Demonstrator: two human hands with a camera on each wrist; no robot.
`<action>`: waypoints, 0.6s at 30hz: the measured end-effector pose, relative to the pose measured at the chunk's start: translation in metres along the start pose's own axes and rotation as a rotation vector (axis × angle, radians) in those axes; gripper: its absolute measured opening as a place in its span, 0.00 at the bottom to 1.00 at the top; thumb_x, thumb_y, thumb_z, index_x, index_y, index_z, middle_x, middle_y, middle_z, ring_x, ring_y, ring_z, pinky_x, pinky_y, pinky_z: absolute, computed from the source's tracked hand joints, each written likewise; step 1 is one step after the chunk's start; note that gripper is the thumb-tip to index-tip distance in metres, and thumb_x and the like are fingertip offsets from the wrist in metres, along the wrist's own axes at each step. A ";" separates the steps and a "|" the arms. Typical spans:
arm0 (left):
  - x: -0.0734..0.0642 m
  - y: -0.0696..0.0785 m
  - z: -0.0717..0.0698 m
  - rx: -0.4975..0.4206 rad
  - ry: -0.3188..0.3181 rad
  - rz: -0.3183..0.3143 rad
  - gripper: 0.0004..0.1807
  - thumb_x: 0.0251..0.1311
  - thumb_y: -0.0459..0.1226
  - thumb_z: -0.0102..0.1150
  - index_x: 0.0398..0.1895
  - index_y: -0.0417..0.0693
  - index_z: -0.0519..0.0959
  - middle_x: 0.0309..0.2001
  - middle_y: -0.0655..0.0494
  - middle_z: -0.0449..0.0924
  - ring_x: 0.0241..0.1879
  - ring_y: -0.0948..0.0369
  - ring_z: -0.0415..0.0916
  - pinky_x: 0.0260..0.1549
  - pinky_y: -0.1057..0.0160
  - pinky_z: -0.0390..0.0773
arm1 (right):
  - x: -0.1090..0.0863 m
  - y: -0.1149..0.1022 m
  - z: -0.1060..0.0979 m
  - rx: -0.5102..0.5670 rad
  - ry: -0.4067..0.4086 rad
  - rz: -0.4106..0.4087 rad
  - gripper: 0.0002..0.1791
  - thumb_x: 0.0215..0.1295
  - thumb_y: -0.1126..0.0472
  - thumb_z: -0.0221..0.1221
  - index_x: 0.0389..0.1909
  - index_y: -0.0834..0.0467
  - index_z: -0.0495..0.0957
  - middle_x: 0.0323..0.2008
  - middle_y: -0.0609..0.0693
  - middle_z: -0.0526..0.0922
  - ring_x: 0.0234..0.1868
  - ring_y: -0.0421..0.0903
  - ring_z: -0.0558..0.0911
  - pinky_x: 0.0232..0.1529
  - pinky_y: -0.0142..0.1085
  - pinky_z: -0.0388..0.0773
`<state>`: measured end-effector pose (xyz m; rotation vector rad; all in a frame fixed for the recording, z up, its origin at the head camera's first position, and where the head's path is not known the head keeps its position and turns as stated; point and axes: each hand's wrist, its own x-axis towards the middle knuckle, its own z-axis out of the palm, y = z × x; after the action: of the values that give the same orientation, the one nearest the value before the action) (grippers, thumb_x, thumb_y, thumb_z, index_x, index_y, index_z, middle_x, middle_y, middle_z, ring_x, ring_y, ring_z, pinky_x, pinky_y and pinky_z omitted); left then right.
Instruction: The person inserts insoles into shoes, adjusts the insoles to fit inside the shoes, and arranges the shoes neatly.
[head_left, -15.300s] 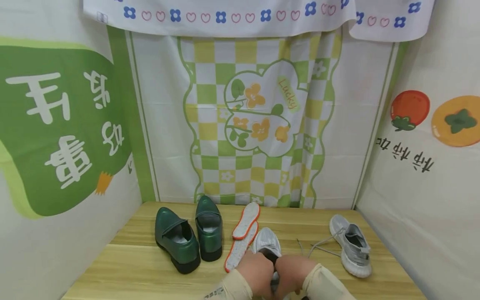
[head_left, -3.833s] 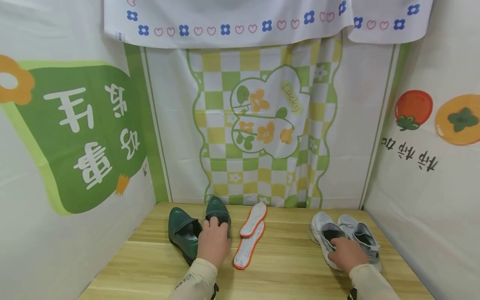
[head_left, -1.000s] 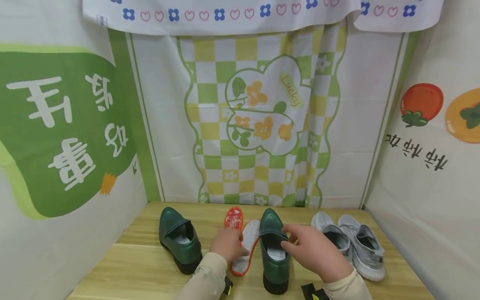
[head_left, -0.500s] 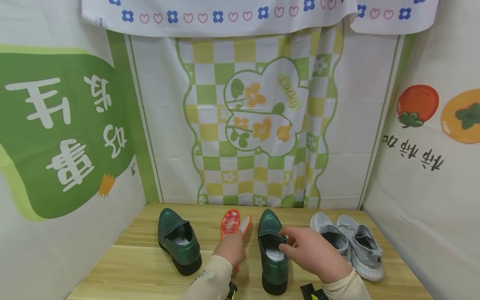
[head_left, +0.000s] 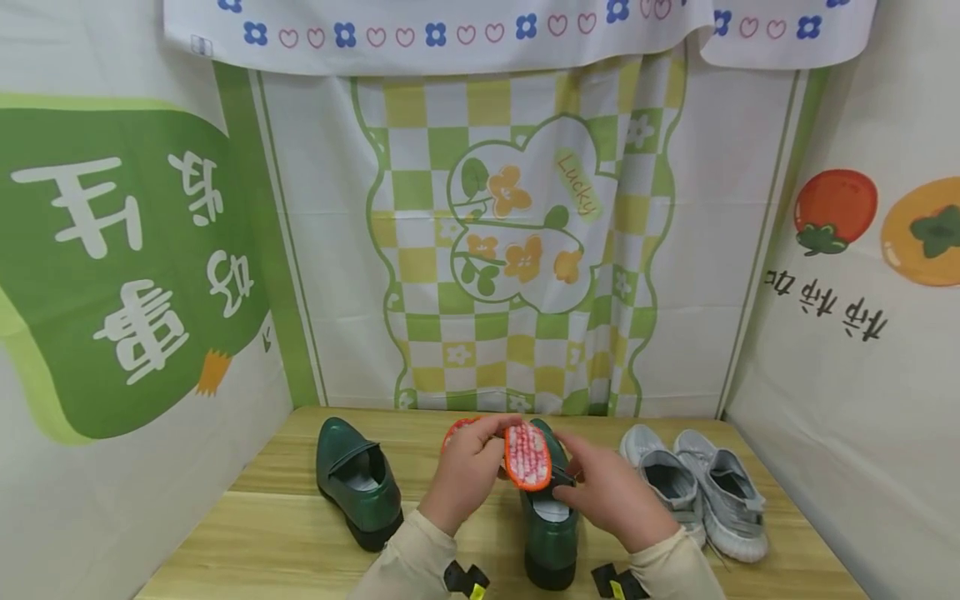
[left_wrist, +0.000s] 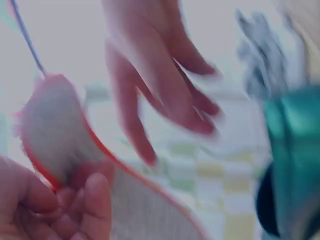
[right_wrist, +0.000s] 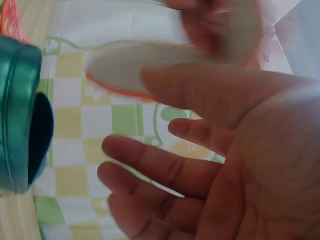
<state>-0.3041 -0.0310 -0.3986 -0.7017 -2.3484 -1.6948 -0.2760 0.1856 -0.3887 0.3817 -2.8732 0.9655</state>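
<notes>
My left hand (head_left: 465,475) pinches an insole (head_left: 528,457) by its edge, raised over the front of a dark green loafer (head_left: 551,550). The insole's red-and-white patterned underside faces the head view; its grey top (left_wrist: 55,120) with an orange-red rim shows in the left wrist view. My right hand (head_left: 618,492) is beside the loafer's opening, its fingers spread and loosely bent, as the right wrist view shows, with nothing in its grasp. The second insole (head_left: 457,429) lies on the table red side up, mostly hidden behind my left hand.
The other green loafer (head_left: 360,483) stands at the left of the wooden table (head_left: 270,533). Two grey sneakers (head_left: 720,500) stand side by side at the right. A checked cloth (head_left: 510,358) hangs behind, with printed cloth walls on both sides.
Earlier, a sneaker and then one loafer were moved: sneaker to the right, loafer to the middle. One insole was turned over; my left hand has since lifted the other towards the middle loafer.
</notes>
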 end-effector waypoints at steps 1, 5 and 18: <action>-0.003 0.008 0.000 -0.042 -0.029 0.027 0.22 0.78 0.32 0.45 0.67 0.50 0.82 0.57 0.47 0.86 0.42 0.59 0.84 0.40 0.62 0.86 | 0.001 0.001 0.002 0.018 0.013 -0.021 0.40 0.61 0.64 0.74 0.75 0.52 0.73 0.43 0.50 0.90 0.40 0.44 0.87 0.38 0.44 0.84; -0.013 0.026 0.001 -0.112 -0.135 0.109 0.17 0.80 0.36 0.54 0.66 0.50 0.82 0.61 0.48 0.86 0.55 0.59 0.85 0.50 0.67 0.84 | -0.002 0.000 0.003 0.003 0.118 -0.120 0.22 0.64 0.67 0.72 0.58 0.50 0.84 0.42 0.47 0.91 0.40 0.45 0.88 0.41 0.44 0.85; -0.008 0.011 0.002 0.416 -0.202 0.136 0.05 0.68 0.38 0.70 0.40 0.62 0.91 0.37 0.69 0.90 0.36 0.74 0.82 0.38 0.68 0.82 | -0.024 -0.001 -0.030 -0.092 0.007 -0.170 0.11 0.66 0.61 0.72 0.27 0.43 0.84 0.26 0.35 0.83 0.26 0.35 0.76 0.31 0.35 0.75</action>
<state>-0.2918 -0.0288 -0.3930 -0.9568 -2.5978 -1.0713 -0.2522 0.2083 -0.3680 0.6018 -2.8101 0.8023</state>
